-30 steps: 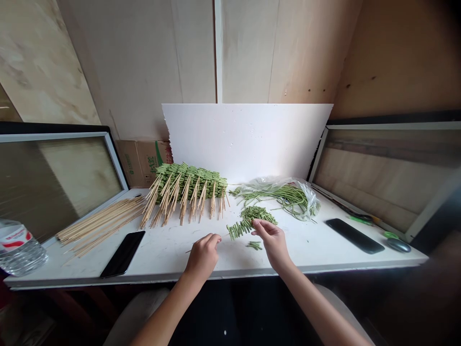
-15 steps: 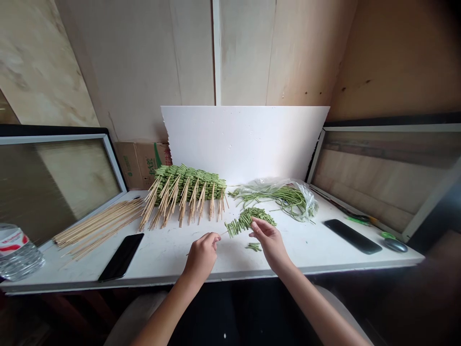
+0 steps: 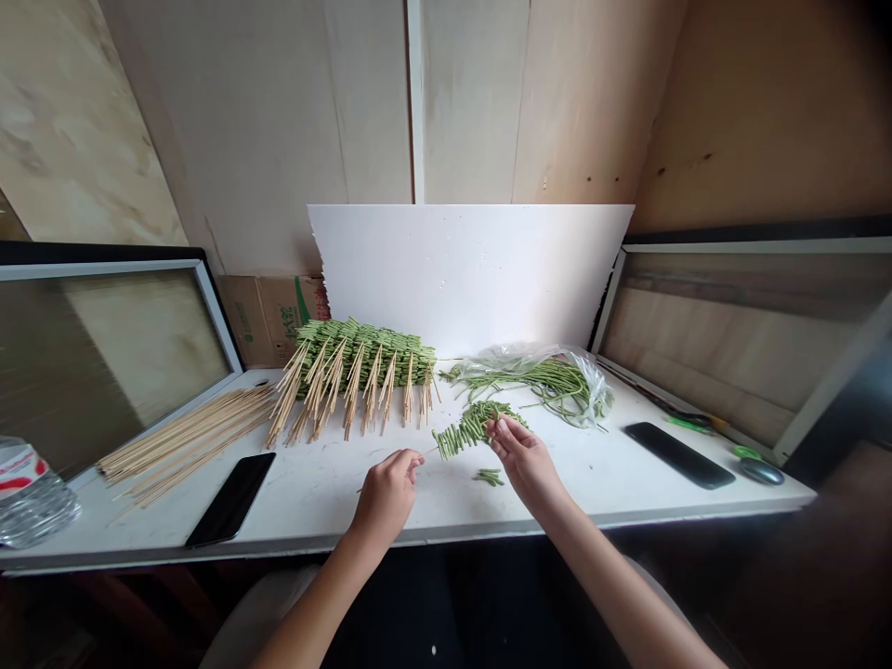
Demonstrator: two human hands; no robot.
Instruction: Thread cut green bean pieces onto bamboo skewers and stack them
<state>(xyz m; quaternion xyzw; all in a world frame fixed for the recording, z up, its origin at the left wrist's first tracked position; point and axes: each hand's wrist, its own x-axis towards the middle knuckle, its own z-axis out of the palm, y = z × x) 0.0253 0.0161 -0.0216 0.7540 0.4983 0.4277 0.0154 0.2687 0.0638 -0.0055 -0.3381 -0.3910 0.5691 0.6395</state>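
My left hand (image 3: 391,491) is closed around the bare end of a bamboo skewer (image 3: 430,452). Cut pieces of green long bean (image 3: 456,439) sit crosswise in a row along that skewer. At its far end my right hand (image 3: 519,453) is closed, thumb and fingertips pinched together at the beans; whether they hold a loose piece or the skewer's end I cannot tell. Behind the fingers lies a pile of cut bean pieces (image 3: 496,409), partly hidden by the hand. A few more pieces (image 3: 489,477) lie on the white table (image 3: 446,516) below the skewer.
Filled bean skewers (image 3: 369,348) are stacked at the back left, sticks toward me. Loose bamboo skewers (image 3: 188,432), a black phone (image 3: 231,499) and a water bottle (image 3: 33,492) lie left. Whole long beans (image 3: 557,383) in a plastic bag, another phone (image 3: 679,455) and a mouse (image 3: 761,470) are right.
My right hand's fingertips have drawn together at the end of the bean row. My left hand keeps its hold on the skewer. The whole view has shifted slightly.
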